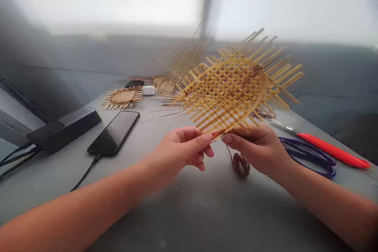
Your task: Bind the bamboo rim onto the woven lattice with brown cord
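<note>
"What did the frame show?"

"A grey tabletop filled its lower half — and above, right of centre, a person held up a woven panel."

"How far along was it?"

"The lattice looked complete across its middle. A curved band ringed it, with a dark binding at the upper right. Strip ends jutted outward, seemingly untrimmed; whether the band was fastened all along could not be told."

"And the hands?"

"Both gripped the panel's lower edge, near the frame's centre: the left hand pinched it, thumb on top, with the right hand closed just beside."

"Was there room to move?"

"Some. A black box and a phone bounded the left; a red-handled tool lay near the table's right edge, blue loops next to it. The widest room ran toward the lower centre — though a brown coil sat just below the right hand."
</note>
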`<action>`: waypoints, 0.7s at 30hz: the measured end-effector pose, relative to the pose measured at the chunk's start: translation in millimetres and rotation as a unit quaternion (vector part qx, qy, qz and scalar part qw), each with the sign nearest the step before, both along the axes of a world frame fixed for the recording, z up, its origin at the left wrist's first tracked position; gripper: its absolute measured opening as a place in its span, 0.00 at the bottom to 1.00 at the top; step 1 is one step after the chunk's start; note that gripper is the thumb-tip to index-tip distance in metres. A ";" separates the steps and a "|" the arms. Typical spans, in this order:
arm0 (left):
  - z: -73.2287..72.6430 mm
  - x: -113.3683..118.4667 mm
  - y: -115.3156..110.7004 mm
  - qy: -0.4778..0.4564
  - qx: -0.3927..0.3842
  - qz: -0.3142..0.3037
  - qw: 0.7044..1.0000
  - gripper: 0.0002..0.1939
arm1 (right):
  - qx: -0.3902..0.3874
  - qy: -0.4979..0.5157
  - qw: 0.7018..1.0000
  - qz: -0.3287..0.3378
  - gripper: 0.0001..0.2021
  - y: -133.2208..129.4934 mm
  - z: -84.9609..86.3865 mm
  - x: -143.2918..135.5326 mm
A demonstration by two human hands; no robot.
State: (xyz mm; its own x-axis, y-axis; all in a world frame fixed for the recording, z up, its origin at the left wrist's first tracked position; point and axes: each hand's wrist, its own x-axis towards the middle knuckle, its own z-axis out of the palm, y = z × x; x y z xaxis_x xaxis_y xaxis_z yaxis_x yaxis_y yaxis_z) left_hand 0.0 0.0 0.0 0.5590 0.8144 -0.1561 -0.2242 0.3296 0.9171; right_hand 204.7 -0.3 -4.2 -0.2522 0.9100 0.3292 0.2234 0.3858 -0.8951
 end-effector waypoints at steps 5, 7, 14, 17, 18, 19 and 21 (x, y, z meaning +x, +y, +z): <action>0.4 0.4 -1.8 0.034 0.055 0.008 0.998 0.15 | 0.023 -0.003 0.998 0.051 0.05 0.2 5.5 0.2; 0.7 1.0 -2.4 0.057 0.071 0.018 0.996 0.14 | 0.030 -0.016 0.997 0.066 0.05 0.1 5.5 0.1; -1.2 2.9 -1.9 0.024 0.079 0.063 0.995 0.16 | 0.031 -0.047 0.997 0.060 0.06 2.9 2.5 -1.7; -1.6 3.3 -2.0 0.015 0.096 0.040 0.994 0.13 | 0.023 -0.044 0.996 0.074 0.05 3.4 2.5 -1.6; -1.5 3.6 -2.1 0.017 0.102 0.035 0.994 0.12 | 0.022 -0.043 0.996 0.078 0.05 3.3 2.7 -1.2; -1.4 3.8 -2.3 0.019 0.105 0.032 0.994 0.12 | 0.023 -0.044 0.996 0.079 0.06 3.2 2.9 -0.8; -0.8 4.2 -2.6 0.021 0.104 0.033 0.994 0.14 | 0.028 -0.049 0.996 0.076 0.07 2.8 3.8 0.2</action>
State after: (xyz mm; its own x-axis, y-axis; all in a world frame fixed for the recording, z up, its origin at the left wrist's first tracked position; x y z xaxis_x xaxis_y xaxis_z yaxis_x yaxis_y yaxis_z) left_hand 4.2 -2.6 -0.8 0.4993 0.8664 -0.0019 -0.1992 0.1169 0.9730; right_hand 204.9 2.6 -0.3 -0.4188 0.8399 0.3451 0.2444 0.4703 -0.8480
